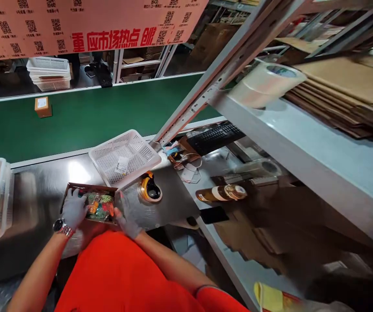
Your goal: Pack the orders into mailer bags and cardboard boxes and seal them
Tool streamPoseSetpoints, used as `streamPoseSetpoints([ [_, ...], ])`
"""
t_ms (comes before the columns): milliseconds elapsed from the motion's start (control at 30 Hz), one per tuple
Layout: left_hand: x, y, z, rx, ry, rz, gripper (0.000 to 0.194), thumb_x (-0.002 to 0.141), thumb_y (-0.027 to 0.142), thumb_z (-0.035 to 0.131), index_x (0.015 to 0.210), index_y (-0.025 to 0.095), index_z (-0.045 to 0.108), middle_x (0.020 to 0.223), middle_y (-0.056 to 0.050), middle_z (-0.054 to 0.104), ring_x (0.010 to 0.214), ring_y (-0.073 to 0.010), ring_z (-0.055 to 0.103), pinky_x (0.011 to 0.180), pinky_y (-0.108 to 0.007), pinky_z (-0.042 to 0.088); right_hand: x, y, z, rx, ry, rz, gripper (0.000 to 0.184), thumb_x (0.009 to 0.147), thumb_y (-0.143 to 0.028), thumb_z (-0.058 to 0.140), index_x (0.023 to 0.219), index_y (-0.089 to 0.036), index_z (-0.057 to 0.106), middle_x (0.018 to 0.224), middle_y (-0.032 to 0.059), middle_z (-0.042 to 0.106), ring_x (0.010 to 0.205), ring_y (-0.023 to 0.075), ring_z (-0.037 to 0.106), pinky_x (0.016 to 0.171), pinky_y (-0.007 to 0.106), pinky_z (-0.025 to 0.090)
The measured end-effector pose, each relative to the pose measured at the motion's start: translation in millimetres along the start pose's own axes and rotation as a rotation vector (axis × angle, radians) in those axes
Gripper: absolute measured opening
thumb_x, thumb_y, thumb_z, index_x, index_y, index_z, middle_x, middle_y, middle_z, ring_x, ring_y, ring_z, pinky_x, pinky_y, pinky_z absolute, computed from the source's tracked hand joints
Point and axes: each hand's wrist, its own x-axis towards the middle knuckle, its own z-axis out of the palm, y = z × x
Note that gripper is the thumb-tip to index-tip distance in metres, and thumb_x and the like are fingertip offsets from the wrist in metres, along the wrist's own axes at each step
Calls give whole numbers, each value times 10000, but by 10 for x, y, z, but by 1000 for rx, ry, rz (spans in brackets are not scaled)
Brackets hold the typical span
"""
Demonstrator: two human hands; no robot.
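Observation:
A small open cardboard box (116, 195) rests at the front of the metal bench, close to my body. Clear-wrapped colourful items (100, 206), green, orange and red, fill it. My left hand (75, 210), in a grey glove with a watch at the wrist, reaches over the box's left side, its fingers spread on the contents. At the right front corner, my right hand (126, 223), also gloved, holds the box's edge with its fingertips. Just right of the box sits an orange-and-black tape dispenser (150, 188).
Behind the box lies a white plastic basket (108, 151) with a label inside. More baskets (6, 203) stand at left. A green conveyor (124, 106) carries a small carton (43, 107). A slanted metal post (192, 108) and a shelf (303, 143) bound the right, near a bottle (220, 193).

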Motion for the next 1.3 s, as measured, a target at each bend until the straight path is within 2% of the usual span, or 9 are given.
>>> streamPoseSetpoints([
  [133,56,-5,81,-18,-202,-87,417,1025,400,663,1372,267,852,1581,-226,641,1332,-420,685,1084,-498,570,170,45,-237,-80,-140,-532,694,1133,-468,569,1757,-218,400,1762,238,488,1703,357,416,1350,661,444],
  [233,168,27,125,-7,-276,-95,400,1011,350,651,1321,238,877,1453,-254,724,1300,-433,717,1104,-535,560,580,-118,-90,-147,-359,-755,746,1089,-549,667,1697,-151,496,1764,272,491,1732,397,353,1373,695,385],
  [533,146,120,5,-2,-253,-136,359,976,319,721,1278,202,876,1468,-235,735,1379,-401,702,1150,-477,571,980,-334,604,-180,-581,-462,960,768,-457,912,1583,-35,629,1576,303,677,1341,455,726,1177,578,595],
  [767,-467,-59,142,-112,401,-439,667,1068,355,620,1669,76,541,1685,-287,564,1601,-406,513,1323,-535,453,942,-320,502,-164,-636,-562,995,909,-429,756,1759,-55,400,1864,291,308,1714,436,376,1366,591,421],
  [867,-537,-95,242,-229,261,-489,643,1057,301,603,1664,92,553,1635,-254,638,1518,-372,607,1265,-493,518,979,-366,561,-199,-692,-663,943,937,-374,692,1769,-52,386,1874,281,290,1746,424,309,1376,623,393],
  [1000,-558,-42,189,-155,105,-202,423,1057,393,650,1389,185,811,1617,-184,683,1555,-410,544,1299,-546,466,1067,-465,697,-260,-814,-714,706,939,-352,713,1588,-84,634,1676,265,599,1580,431,532,1294,630,487],
  [1100,-543,-62,76,-100,22,-27,571,896,646,849,1245,195,877,1565,-206,702,1513,-477,543,1267,-601,473,1157,-514,722,-247,-846,-718,559,916,-368,759,1419,-123,745,1499,218,729,1400,381,652,1210,575,562],
  [1200,-437,-152,46,-133,-13,15,669,674,695,1012,1159,248,897,1482,-165,737,1445,-442,597,1233,-530,509,1210,-483,665,-37,-838,-635,392,968,-395,670,1246,-162,818,1357,157,800,1282,338,707,1147,551,595],
  [1300,-255,-221,153,-183,35,-71,525,755,682,971,990,221,879,1313,-157,767,1319,-367,666,1123,-448,562,1151,-375,539,338,-710,-370,463,1037,-514,543,1150,-195,860,1316,138,836,1279,338,753,1148,562,601],
])
